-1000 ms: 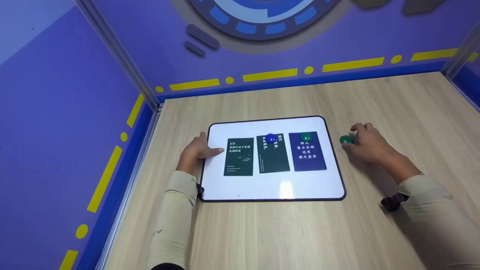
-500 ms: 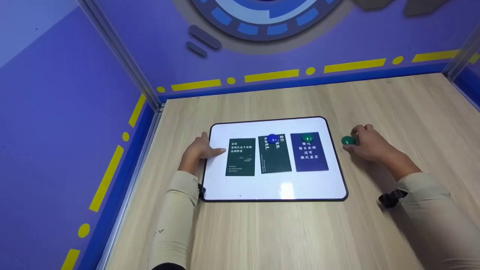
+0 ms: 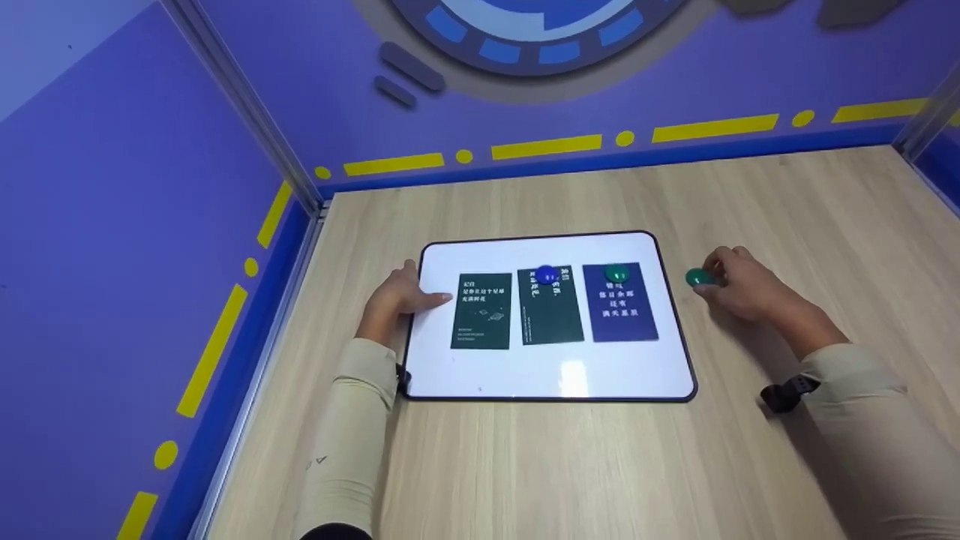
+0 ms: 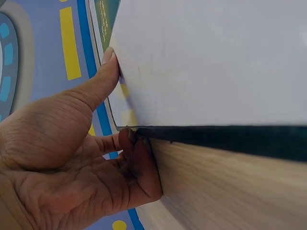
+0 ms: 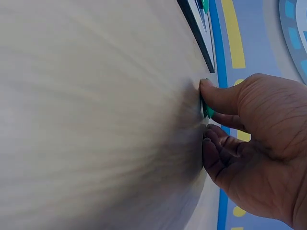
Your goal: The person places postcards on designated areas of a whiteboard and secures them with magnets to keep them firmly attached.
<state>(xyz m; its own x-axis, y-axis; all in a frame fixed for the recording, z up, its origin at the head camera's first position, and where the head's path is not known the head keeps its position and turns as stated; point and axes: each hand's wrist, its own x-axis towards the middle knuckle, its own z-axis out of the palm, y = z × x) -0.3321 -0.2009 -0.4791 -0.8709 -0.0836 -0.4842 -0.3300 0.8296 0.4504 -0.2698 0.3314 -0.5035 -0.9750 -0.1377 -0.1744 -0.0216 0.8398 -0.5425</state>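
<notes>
On the table lies a whiteboard (image 3: 487,375) with a dark frame. It bears three cards: a dark green card (image 3: 481,311) at left, another dark green card (image 3: 551,319) under a blue round magnet (image 3: 546,275), and a purple card (image 3: 624,315) under a green round magnet (image 3: 616,273). My left hand (image 3: 396,295) grips the board's left edge. In the left wrist view its thumb (image 4: 103,79) lies on the white face, fingers curled at the frame. Right of the board, my right hand (image 3: 742,287) pinches another green round magnet (image 3: 699,278) at the tabletop, partly hidden by the thumb in the right wrist view.
The wooden table (image 3: 525,472) reaches to a purple-blue back wall (image 3: 675,90) with yellow marks. A similar side wall (image 3: 112,262) stands at left. A dark device (image 3: 784,395) is strapped at the right wrist.
</notes>
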